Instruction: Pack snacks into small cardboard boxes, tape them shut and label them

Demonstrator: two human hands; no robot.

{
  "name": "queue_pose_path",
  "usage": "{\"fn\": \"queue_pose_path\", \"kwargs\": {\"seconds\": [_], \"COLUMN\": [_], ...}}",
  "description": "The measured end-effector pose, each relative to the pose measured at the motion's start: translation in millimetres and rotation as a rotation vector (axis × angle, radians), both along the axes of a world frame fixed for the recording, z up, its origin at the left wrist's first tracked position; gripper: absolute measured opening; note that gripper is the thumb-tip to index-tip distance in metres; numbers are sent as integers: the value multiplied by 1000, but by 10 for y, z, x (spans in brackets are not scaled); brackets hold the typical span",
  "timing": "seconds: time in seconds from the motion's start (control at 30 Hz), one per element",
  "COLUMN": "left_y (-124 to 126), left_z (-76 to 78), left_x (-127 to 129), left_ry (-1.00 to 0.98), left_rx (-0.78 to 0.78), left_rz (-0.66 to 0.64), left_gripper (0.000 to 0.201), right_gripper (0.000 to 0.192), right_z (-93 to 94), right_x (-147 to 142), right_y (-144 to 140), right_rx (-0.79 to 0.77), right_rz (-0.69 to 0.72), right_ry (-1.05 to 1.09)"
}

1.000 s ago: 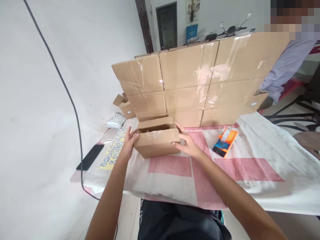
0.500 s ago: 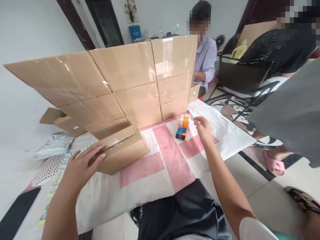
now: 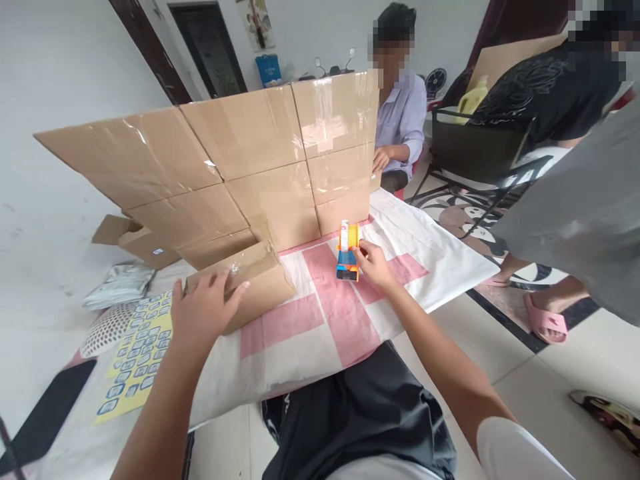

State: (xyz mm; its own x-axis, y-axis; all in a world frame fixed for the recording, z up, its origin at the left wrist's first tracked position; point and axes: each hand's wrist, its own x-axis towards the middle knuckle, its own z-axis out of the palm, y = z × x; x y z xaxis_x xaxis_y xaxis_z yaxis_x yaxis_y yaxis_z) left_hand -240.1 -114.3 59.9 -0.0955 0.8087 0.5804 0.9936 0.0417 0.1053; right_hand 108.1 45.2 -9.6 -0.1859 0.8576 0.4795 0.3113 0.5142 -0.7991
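My left hand (image 3: 205, 303) rests with spread fingers on the near left part of a small cardboard box (image 3: 265, 280), whose top has a strip of clear tape. My right hand (image 3: 374, 261) has its thumb and fingers closed on the side of an orange and blue tape dispenser (image 3: 347, 257) holding a roll of tape. The dispenser is at the middle of the table, to the right of the box. Behind both stands a tall wall of taped cardboard boxes (image 3: 270, 187).
Left of the box lie a yellow sticker sheet (image 3: 140, 360), a silver plastic packet (image 3: 120, 287) and a black flat object (image 3: 50, 413). An open carton (image 3: 150, 247) sits behind. Beyond the table, one person (image 3: 400, 127) sits; another stands at the right near a black chair (image 3: 480, 147).
My right hand has moved left onto the tape dispenser and taken hold of it; the dispenser has turned slightly. My left hand has shifted right along the box.
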Motion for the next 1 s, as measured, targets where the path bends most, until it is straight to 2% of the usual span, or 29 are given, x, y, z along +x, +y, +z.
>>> {"fn": "queue_pose_path", "kwargs": {"seconds": [0.07, 0.13, 0.23, 0.3, 0.43, 0.6, 0.67, 0.8, 1.0], "left_y": [-27, -36, 35, 119, 206, 60, -25, -137, -111], "left_z": [-48, -170, -403, -510, -554, -528, -544, -645, -816], "left_x": [329, 766, 1365, 1597, 1698, 1692, 1722, 1801, 1980], "left_ry": [-44, -277, -824, -995, -1064, -1057, -1119, -1414, -1582], "left_rx": [123, 155, -96, -207, -160, 50, 20, -209, -106], "left_rz": [9, -83, -351, -444, -434, -341, -343, -371, -357], "left_gripper": [44, 36, 36, 32, 41, 25, 23, 27, 38], "right_gripper": [36, 35, 27, 24, 25, 26, 25, 28, 34], "right_z": [93, 158, 202, 200, 154, 137, 160, 208, 105], "right_x": [-68, -141, -227, -255, -255, -276, -307, -365, -438], "right_y": [-178, -366, -600, -686, -682, -592, -573, -530, -509], "right_rx": [64, 142, 292, 372, 430, 396, 362, 211, -142], "right_rz": [52, 111, 204, 229, 132, 5, -1, -48, -87], "right_ry": [4, 11, -8, -55, -121, -179, -183, -75, 241]}}
